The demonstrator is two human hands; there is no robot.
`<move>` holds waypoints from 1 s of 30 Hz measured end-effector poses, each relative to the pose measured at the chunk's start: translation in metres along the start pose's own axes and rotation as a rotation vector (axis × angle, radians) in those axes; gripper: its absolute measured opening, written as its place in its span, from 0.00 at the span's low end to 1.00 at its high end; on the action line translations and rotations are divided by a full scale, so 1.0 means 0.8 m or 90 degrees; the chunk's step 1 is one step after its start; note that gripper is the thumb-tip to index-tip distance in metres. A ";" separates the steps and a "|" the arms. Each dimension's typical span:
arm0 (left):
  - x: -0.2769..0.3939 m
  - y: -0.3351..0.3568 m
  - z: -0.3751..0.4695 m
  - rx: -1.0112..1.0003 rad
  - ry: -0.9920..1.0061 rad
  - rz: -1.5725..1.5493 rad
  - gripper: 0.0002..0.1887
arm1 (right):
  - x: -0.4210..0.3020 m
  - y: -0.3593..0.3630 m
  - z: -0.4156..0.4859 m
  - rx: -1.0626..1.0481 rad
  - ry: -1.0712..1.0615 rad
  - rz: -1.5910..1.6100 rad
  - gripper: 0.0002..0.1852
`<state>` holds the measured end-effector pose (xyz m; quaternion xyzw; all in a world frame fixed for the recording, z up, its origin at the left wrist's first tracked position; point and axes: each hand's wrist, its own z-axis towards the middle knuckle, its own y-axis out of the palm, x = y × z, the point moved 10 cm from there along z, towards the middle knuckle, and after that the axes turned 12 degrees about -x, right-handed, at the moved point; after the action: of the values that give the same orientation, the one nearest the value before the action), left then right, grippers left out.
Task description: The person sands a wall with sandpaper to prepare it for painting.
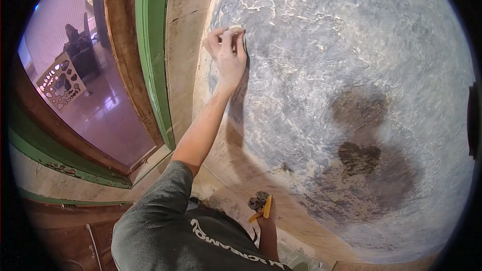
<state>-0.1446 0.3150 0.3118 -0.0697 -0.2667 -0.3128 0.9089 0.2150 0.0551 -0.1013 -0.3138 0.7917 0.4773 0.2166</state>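
Note:
My left hand [229, 52] is raised at the left border of a rough wall surface [301, 64], coated in mottled blue-grey and white plaster. Its bent fingers pinch a small pale flat piece [235, 27] close to the wall; most of that piece is hidden by the fingers. Low down, beside my dark T-shirt [211, 233], my right hand [272, 216] grips a yellow plastic tool [267, 207]. A lump of grey putty-like material [258, 200] sits against this tool. The tool's exact kind is unclear.
A bare tan plaster strip [188, 26] separates the coated wall from a green door frame [154, 56]. Beyond the doorway lie a shiny floor [113, 120] and a decorated board [62, 82] bearing writing. Dark patches [359, 158] mark the wall's lower right.

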 end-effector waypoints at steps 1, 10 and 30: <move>-0.002 -0.002 -0.002 -0.001 -0.004 0.000 0.12 | 0.004 0.003 0.000 0.003 0.001 -0.002 0.19; -0.011 0.014 -0.049 -0.199 0.019 -0.034 0.46 | 0.042 0.054 0.004 0.027 0.002 -0.038 0.18; -0.081 -0.025 -0.230 -0.503 -0.280 -0.273 0.27 | 0.033 0.105 0.044 0.032 0.057 -0.139 0.19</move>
<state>-0.1184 0.2792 0.1206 -0.4166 -0.3212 -0.5478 0.6505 0.1386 0.1082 -0.0822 -0.4137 0.7733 0.4165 0.2395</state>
